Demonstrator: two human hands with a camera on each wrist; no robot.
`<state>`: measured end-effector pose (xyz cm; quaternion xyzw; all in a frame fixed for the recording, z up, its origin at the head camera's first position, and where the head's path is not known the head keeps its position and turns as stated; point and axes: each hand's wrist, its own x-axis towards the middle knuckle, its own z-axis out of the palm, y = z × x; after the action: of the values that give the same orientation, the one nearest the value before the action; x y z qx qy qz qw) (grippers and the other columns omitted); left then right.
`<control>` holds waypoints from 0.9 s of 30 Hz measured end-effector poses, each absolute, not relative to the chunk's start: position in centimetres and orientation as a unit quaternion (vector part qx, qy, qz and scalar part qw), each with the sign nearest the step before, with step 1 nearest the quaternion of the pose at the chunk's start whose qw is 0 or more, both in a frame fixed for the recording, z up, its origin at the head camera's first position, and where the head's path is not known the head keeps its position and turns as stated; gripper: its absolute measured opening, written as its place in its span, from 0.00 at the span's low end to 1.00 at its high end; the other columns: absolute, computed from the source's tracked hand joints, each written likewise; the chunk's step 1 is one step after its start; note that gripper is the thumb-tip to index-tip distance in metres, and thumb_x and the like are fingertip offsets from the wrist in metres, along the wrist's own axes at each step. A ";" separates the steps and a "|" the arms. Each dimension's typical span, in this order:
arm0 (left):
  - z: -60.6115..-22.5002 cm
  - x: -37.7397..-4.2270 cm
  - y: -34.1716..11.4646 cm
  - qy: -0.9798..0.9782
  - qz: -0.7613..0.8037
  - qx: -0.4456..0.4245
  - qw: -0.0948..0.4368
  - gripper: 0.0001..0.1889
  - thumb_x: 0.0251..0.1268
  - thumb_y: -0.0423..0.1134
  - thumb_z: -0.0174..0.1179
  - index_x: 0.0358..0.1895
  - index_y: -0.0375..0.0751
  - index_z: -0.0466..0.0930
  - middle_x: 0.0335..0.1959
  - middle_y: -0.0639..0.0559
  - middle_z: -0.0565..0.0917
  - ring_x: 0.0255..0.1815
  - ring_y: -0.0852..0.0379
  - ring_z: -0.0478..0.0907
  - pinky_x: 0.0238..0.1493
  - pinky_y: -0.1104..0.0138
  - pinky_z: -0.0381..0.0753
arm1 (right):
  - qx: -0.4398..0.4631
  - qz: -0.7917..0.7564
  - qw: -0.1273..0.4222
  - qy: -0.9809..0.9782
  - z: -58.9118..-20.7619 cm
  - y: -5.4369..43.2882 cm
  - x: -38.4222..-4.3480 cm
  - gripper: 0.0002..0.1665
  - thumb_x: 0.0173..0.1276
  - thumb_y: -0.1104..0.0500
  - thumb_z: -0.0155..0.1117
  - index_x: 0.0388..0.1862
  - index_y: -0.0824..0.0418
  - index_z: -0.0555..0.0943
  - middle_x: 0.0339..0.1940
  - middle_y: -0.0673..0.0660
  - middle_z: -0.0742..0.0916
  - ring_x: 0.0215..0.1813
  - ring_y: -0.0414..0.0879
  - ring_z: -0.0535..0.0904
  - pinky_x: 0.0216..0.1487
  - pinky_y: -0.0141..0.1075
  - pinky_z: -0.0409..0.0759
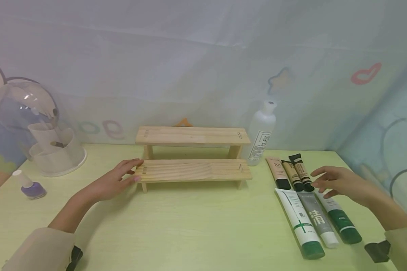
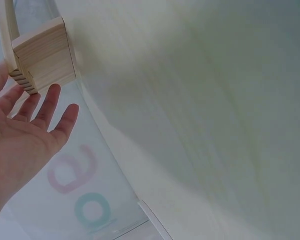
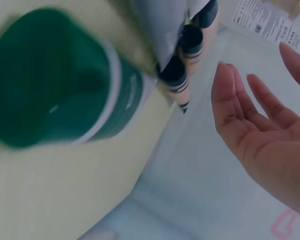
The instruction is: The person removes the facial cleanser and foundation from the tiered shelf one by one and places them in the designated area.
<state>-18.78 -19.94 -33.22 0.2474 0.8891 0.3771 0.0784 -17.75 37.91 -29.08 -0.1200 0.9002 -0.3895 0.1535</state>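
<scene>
In the head view my left hand [image 1: 113,181] is at the left end of a two-tier wooden shelf [image 1: 193,169]. Its thumb and fingertips touch the corners of the lower board. The left wrist view shows this hand [image 2: 27,132] with loosely spread fingers beside the board's end [image 2: 23,79]. My right hand [image 1: 342,184] hovers over the tubes at the right, its fingers slightly bent and nothing in them. Beneath it lie a white-and-green tube [image 1: 340,218], a grey tube [image 1: 315,214] and a small black-capped tube [image 1: 302,171]. The right wrist view shows that hand [image 3: 262,120] empty.
Another white tube [image 1: 298,218], a BB cream tube [image 1: 277,171] and a small gold tube [image 1: 293,175] lie alongside. A white bottle [image 1: 262,133] stands behind the shelf's right end. At the left are a clear-domed brush holder [image 1: 54,158] and purple nail polish [image 1: 33,189].
</scene>
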 end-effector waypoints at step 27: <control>-33.3 -18.8 -20.0 0.895 0.367 0.245 0.073 0.31 0.71 0.45 0.47 0.69 0.31 0.50 0.67 0.31 0.50 0.62 0.33 0.57 0.53 0.38 0.59 | -0.149 -0.318 0.007 0.936 -26.8 26.3 -21.1 0.27 0.69 0.50 0.54 0.58 0.68 0.69 0.50 0.65 0.78 0.48 0.56 0.75 0.43 0.45 0.76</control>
<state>-18.82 -20.02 -33.26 0.2445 0.8946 0.3670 0.0726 -21.09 26.29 -26.82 -0.1494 0.9361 -0.3185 0.0065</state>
